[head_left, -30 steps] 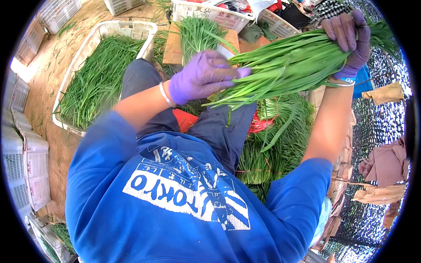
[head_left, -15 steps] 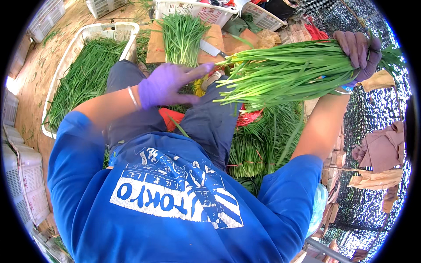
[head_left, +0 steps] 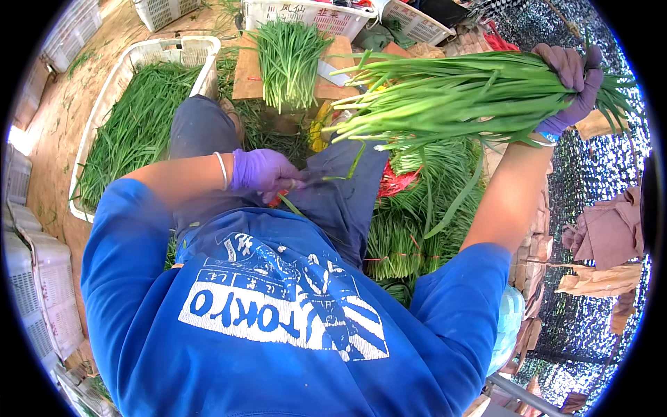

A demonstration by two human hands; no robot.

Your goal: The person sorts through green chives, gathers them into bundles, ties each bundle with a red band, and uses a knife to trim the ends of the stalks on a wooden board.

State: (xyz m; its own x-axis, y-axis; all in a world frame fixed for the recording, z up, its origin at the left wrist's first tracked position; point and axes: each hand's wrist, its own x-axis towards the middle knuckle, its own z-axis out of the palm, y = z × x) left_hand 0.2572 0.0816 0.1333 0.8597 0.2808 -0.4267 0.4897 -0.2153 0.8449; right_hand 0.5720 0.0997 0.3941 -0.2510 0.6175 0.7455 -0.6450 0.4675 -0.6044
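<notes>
My right hand (head_left: 573, 80), in a purple glove, is raised at the upper right and closed around a large bunch of garlic chives (head_left: 451, 97). The pale stalk ends point left and the green tips stick out beyond the hand. My left hand (head_left: 267, 172), also gloved in purple, is low over my lap with its fingers pinched. A thin bent chive leaf (head_left: 352, 165), partly blurred, trails from its fingertips. Tied chive bundles (head_left: 399, 250) lie beside my leg, with red ties (head_left: 397, 182) on top.
Ahead, more chives (head_left: 288, 62) rest on a wooden board (head_left: 249, 76) beside a knife (head_left: 333, 74). A white crate (head_left: 90, 149) of loose chives stands at the left. Another white crate (head_left: 306, 19) is at the back. Dark netting (head_left: 556, 201) hangs along the right.
My left hand has drawn back from near the stalk ends toward my lap, its fingers going from spread to pinched. The bunch in my right hand has shifted slightly up and left.
</notes>
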